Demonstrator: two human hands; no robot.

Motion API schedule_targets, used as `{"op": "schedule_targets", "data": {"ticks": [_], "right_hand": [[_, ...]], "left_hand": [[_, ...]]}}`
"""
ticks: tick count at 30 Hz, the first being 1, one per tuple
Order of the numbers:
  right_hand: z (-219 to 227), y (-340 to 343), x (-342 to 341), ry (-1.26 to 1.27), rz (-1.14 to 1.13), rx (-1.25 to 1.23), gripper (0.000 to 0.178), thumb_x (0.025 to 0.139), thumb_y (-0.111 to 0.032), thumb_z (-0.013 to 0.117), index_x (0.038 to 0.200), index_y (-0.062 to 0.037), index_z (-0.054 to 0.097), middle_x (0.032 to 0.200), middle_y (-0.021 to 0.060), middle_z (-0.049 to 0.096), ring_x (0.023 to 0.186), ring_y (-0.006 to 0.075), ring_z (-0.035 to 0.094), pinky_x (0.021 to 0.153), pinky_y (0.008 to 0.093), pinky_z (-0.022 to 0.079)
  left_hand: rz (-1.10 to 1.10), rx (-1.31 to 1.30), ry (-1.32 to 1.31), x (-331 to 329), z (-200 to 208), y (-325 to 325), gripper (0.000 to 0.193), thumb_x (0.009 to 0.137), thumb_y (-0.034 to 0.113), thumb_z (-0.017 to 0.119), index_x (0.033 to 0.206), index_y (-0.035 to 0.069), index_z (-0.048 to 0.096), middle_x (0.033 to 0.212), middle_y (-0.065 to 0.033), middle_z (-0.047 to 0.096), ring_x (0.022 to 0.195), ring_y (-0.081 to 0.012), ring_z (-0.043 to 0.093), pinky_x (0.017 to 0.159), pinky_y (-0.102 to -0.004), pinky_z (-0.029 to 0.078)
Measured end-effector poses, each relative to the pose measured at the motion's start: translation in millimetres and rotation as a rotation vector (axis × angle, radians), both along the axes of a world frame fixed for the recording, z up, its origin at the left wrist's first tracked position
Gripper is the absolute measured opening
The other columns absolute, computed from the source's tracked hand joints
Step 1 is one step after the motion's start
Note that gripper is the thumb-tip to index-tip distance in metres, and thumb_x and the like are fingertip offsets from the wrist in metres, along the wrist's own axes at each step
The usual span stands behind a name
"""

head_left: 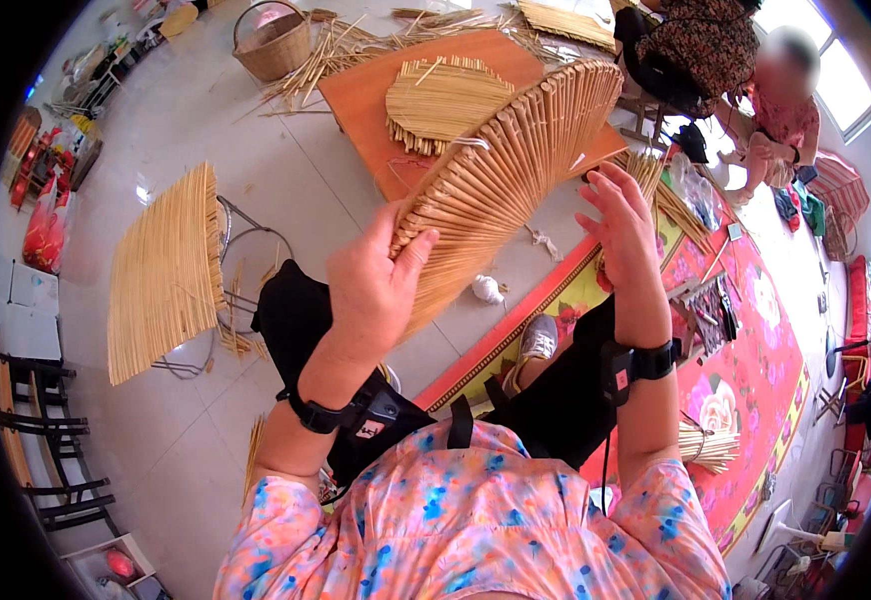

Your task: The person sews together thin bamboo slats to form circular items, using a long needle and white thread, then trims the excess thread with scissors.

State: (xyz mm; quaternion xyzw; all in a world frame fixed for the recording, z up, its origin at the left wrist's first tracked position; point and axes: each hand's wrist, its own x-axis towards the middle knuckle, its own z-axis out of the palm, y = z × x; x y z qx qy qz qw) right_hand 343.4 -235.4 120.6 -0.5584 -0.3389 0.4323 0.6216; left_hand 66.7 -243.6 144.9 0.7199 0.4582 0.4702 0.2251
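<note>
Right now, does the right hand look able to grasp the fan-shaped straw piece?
Probably yes: the right hand is open and raised beside the fan-shaped straw piece, with nothing visibly blocking the gap. The left hand grips the piece's left side.

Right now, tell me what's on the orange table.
A straw stack with a loose stalk on top, and thin string. The straw piece in the left hand covers part of the table; whatever lies behind is hidden.
</note>
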Motion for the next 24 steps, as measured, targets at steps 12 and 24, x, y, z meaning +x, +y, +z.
{"op": "schedule_targets", "data": {"ticks": [12, 24], "right_hand": [[-183.0, 71.4, -0.2, -0.135, -0.243, -0.628, 0.052, 0.079, -0.026, 0.064, 0.128, -0.0107, 0.054, 0.113, 0.0092, 0.060, 0.099, 0.0236, 0.058, 0.080, 0.0445, 0.050], [-384.1, 34.9, -27.1, -0.929, 0.186, -0.790, 0.052, 0.073, -0.016, 0.070, 0.122, -0.0041, 0.056, 0.115, 0.0233, 0.061, 0.108, 0.0399, 0.059, 0.095, 0.0451, 0.048]], "left_hand": [[-0.012, -0.055, 0.043, -29.1, 15.5, 4.2, 0.026, 0.088, 0.014, 0.068, 0.110, 0.002, 0.062, 0.086, -0.0162, 0.068, 0.075, -0.0252, 0.068, 0.068, -0.0306, 0.051], [0.118, -0.193, 0.001, -68.6, 28.2, 29.0, 0.031, 0.086, 0.016, 0.072, 0.109, -0.003, 0.062, 0.094, -0.0078, 0.068, 0.084, -0.0125, 0.061, 0.078, -0.0267, 0.047]]}}
